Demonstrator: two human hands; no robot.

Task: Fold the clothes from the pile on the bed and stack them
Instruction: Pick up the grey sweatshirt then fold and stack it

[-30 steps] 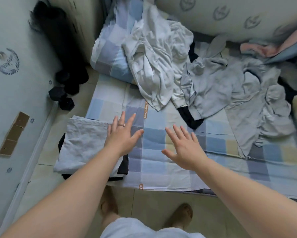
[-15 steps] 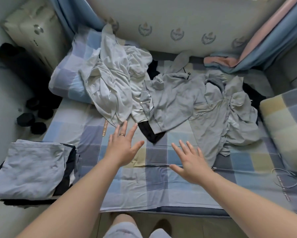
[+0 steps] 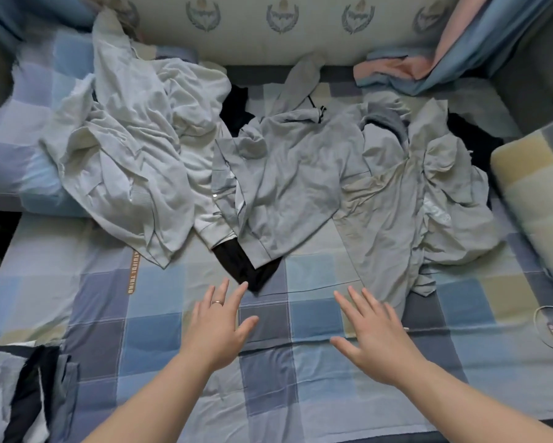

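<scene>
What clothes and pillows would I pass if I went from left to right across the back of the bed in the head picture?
Blue checked pillow → crumpled white garment → grey shirt → pale grey garment → yellow-and-blue checked pillow. The black pieces are tucked under others, so I left them out.

View: single, head-worn, wide-angle, edges bowed.
Position: above the near edge of the bed [image 3: 147, 330].
Facing: forward and steeply down, toward the crested panel [image 3: 243, 43] at the far side.
Nearness: close; forearms in from the bottom edge, left grip [image 3: 216, 327] and right grip [image 3: 372, 334] low centre, clothes pile [image 3: 284, 174] just beyond.
Coverage: left pillow [image 3: 16, 161] to right pillow [image 3: 537, 187]; folded stack [image 3: 0, 394] cut by the lower left corner.
</scene>
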